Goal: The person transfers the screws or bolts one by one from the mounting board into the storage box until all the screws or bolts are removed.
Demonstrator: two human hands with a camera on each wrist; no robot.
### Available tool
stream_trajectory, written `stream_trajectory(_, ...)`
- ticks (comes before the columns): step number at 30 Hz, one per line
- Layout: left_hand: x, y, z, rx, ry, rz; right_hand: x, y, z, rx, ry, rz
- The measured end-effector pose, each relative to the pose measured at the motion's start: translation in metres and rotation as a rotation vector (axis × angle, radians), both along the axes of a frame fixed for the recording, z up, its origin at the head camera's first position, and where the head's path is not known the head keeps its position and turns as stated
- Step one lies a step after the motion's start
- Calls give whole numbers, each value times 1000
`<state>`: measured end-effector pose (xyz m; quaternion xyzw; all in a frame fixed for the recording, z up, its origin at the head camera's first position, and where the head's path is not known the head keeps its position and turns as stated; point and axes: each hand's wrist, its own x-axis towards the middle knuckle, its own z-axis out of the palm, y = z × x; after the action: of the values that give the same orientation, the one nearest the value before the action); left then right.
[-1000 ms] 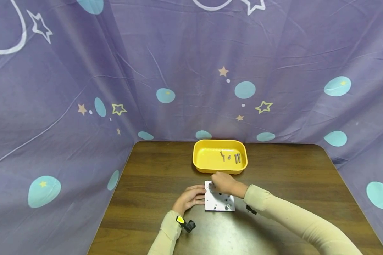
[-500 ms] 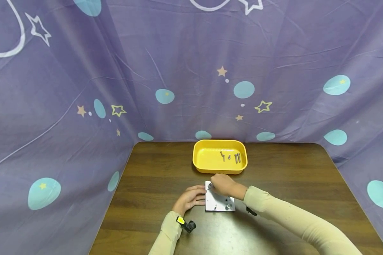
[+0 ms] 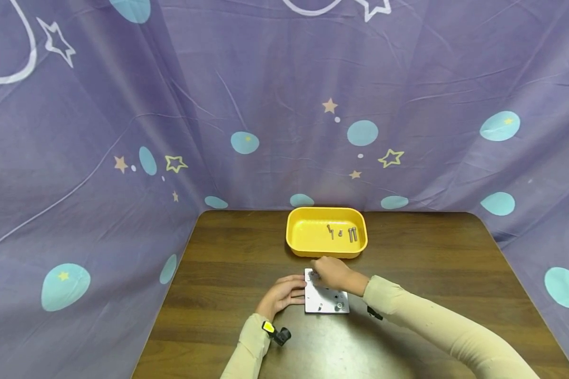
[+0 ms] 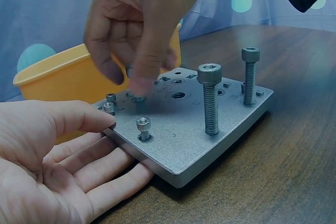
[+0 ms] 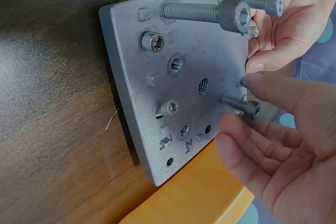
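A grey metal plate with holes and several socket-head bolts lies on the table, in front of the yellow tray. My left hand holds the plate's left edge, the thumb at a corner and the fingers along the side. Over the plate's far left part, my right hand has thumb and fingers around a socket-head bolt standing in a hole; the fingers look blurred in the left wrist view. Two longer bolts, a thick one and a thinner one, stand upright in the plate, with a small screw near its left edge.
Just behind the plate is the yellow tray, with several loose bolts lying in its right half. The wooden table meets a purple patterned curtain at the back and sides.
My right hand has shifted slightly at the same bolt, its fingers turning about it. The left hand and the plate have stayed in place.
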<state>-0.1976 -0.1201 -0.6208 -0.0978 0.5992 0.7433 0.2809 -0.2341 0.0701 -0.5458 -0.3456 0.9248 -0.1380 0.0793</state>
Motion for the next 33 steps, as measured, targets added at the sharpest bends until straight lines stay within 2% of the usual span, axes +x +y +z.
stream_trajectory(3,0,0,0,-6,-4,3,0,1,-1,0,-8,-18)
stream_trajectory(8,0,0,0,-5,-2,0,-1,1,2,-31,-9,49)
stream_trajectory(14,0,0,0,-2,-4,-4,-4,2,2,-14,-13,25)
stream_trajectory(19,-1,0,-2,-3,0,-7,-5,3,3,-47,-31,78)
stream_trajectory(24,-2,-1,-3,-5,8,-7,-4,3,7,-47,-36,40)
stream_trajectory(30,-2,-1,-3,-7,-1,-4,-3,1,8,-39,-43,74)
stream_trajectory(33,-2,0,-2,-3,4,-4,-4,0,9,-23,-24,32)
